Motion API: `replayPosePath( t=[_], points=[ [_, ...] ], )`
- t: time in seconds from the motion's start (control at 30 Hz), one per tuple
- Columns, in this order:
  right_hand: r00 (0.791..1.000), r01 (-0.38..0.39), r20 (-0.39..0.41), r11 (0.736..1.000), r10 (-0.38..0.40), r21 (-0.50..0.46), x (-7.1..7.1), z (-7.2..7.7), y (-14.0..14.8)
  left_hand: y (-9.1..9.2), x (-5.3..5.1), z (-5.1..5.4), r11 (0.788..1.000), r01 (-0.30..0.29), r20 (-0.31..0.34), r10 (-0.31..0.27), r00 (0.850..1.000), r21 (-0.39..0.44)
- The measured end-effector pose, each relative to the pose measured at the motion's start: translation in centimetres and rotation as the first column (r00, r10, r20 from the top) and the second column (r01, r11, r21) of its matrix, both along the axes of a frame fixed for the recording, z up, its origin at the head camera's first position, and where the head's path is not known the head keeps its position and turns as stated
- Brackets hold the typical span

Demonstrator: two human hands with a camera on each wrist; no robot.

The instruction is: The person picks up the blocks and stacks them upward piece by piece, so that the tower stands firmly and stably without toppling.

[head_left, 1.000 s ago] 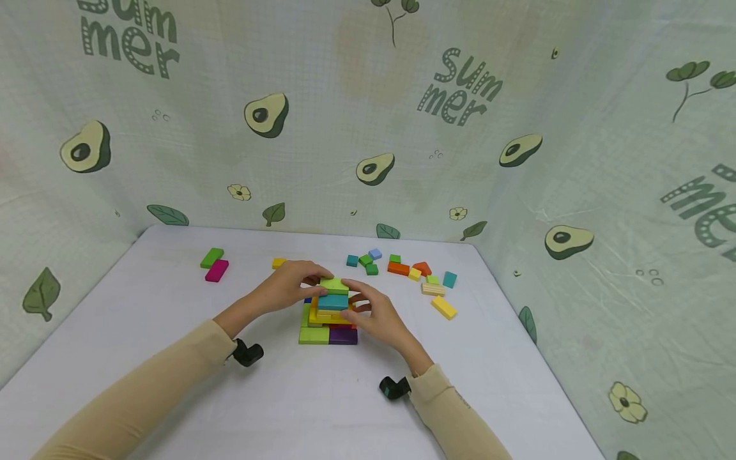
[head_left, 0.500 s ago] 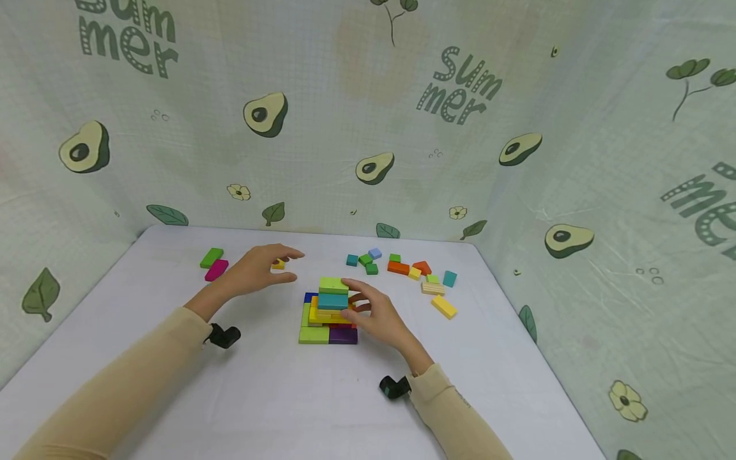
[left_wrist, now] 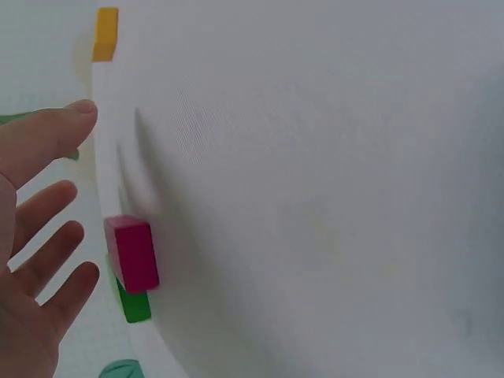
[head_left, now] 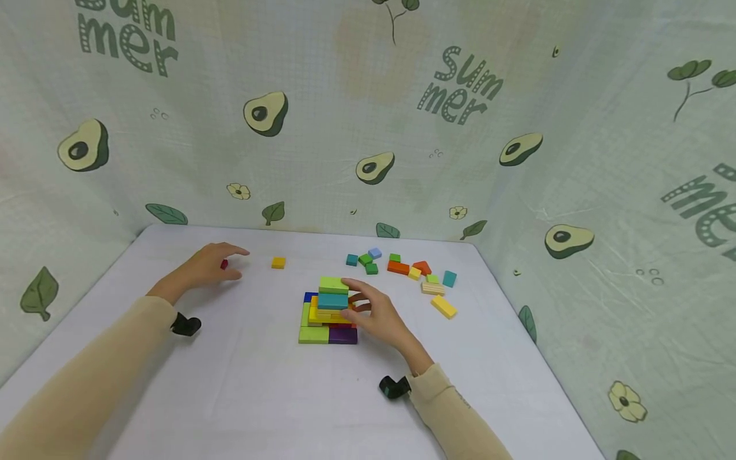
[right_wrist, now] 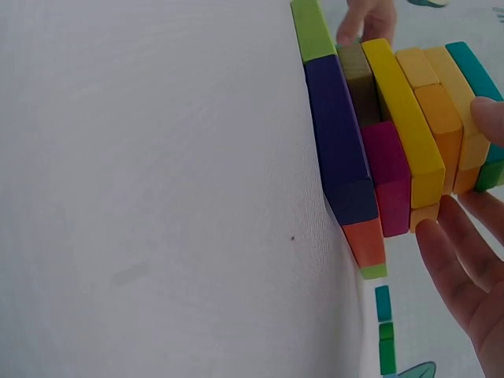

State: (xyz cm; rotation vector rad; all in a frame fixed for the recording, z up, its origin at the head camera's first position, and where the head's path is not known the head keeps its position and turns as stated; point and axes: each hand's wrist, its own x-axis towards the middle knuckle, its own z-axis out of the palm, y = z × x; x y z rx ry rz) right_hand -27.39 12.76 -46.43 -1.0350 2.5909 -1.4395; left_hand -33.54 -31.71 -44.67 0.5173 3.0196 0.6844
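Note:
My left hand (head_left: 201, 265) hovers at the table's left side with its fingers spread and nothing held. Below it is a magenta block (left_wrist: 135, 253), mostly covered by the hand in the head view. A green block (left_wrist: 135, 307) lies against the magenta one in the left wrist view. At the centre, a layered stack of colored wooden blocks (head_left: 313, 335) has a lime green block (head_left: 333, 285) on top and a teal block (head_left: 333, 301) beneath it. My right hand (head_left: 376, 313) rests at the stack's right side, thumb near the front, fingers lightly bent along the side.
A small yellow block (head_left: 278, 262) lies between the left hand and the stack. Several loose blocks, among them an orange-red block (head_left: 398, 268), a ridged pale block (head_left: 433, 289) and a yellow block (head_left: 444, 307), are scattered at the back right. Printed cloth hangs behind the white table (head_left: 276, 396).
My left hand has let go of the lime green top block and moved left, past the small yellow block, to above the magenta block. The right hand has stayed by the stack.

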Motion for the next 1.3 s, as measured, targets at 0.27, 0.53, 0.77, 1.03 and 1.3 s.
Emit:
replayPosePath(
  t=[0.27, 0.53, 0.77, 1.03, 1.3],
  points=[
    [1.000, 0.007, 0.017, 1.000, -0.007, 0.009, 0.1, 0.1, -0.1, -2.6, 0.4, -1.2, 0.999, -0.005, 0.029, 0.006, 1.000, -0.033],
    [0.999, 0.016, 0.029, 1.000, -0.017, 0.008, 0.0, 0.0, -0.1, -2.4, 1.1, -0.9, 0.998, -0.002, 0.041, 0.004, 0.999, -0.057],
    [1.000, 0.017, 0.018, 1.000, -0.017, 0.013, 0.0, 0.1, -0.1, -1.9, 1.9, -0.5, 0.999, -0.002, 0.045, 0.004, 0.999, -0.054],
    [1.000, 0.013, 0.019, 1.000, -0.013, 0.011, 0.0, 0.1, 0.0, -1.6, 1.8, -1.0, 0.993, 0.017, -0.011, -0.019, 1.000, -0.113],
    [1.000, 0.012, 0.024, 1.000, -0.012, 0.001, 0.1, 0.1, 0.0, -1.5, 1.5, -1.1, 0.993, 0.087, -0.045, -0.091, 0.995, -0.083]
  ],
)
